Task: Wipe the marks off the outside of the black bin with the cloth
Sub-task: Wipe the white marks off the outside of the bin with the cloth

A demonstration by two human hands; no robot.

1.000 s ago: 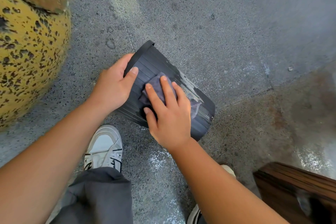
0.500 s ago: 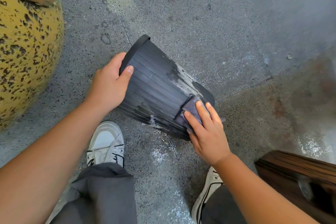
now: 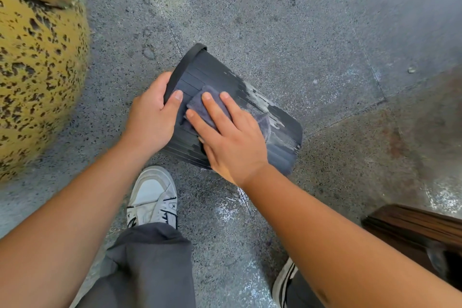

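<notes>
A black ribbed bin (image 3: 212, 71) lies on its side on the speckled floor, its rim toward the upper left. Pale grey smears (image 3: 260, 101) run along its upper right side. My left hand (image 3: 152, 117) grips the bin at the rim, thumb on the ribbed wall. My right hand (image 3: 230, 137) lies flat on the bin's side, fingers spread, pressing a grey cloth (image 3: 200, 105) against the wall close to my left thumb. Part of the cloth also shows past my knuckles. The bin's mouth is hidden.
A large yellow speckled rounded object (image 3: 37, 77) stands at the left. A dark wooden piece (image 3: 415, 230) sits at the lower right. My white shoe (image 3: 153, 197) and grey trouser leg (image 3: 147, 267) are below the bin; the other shoe (image 3: 283, 282) is at the bottom right.
My right hand has slid the cloth from the bin's bottom end back up along the wall toward the rim. My left hand keeps its grip on the rim.
</notes>
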